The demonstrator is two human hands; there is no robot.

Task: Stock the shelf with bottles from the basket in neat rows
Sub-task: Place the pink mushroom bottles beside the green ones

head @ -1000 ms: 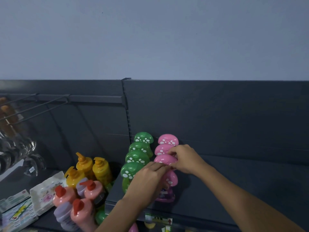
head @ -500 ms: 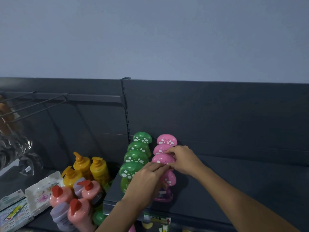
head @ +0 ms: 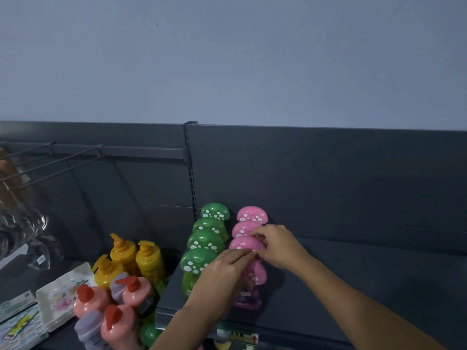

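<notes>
Dark grey shelf [head: 353, 286], two rows of mushroom-cap bottles at its left end, running from the front edge to the back panel. Green bottles [head: 206, 241], four in a row, hug the left edge, upright, caps overlapping in view. Pink bottles [head: 252, 214], four in a row, stand just beside the green ones on their right, same depth, the back one against the back panel. Both hands are on the pink row. Right hand [head: 278, 246] comes in from the right, fingers curled and grasping the cap of the third pink bottle [head: 246, 243] counted from the back. Left hand [head: 222, 271] reaches in over the front edge, fingers nearly straight and released, tips touching that same cap's front rim, thumb hidden; it covers part of the front pink bottle [head: 249, 296], which stands near the front edge. Price tag [head: 237, 335] on the shelf's front lip. Left of the shelf and lower down: yellow pump bottles [head: 149, 258], peach pump bottles [head: 118, 324] with red pumps, purple bottles [head: 88, 327], floral trays [head: 60, 296]. Wire hooks [head: 50, 157] at upper left. Pale wall [head: 227, 59] above.
</notes>
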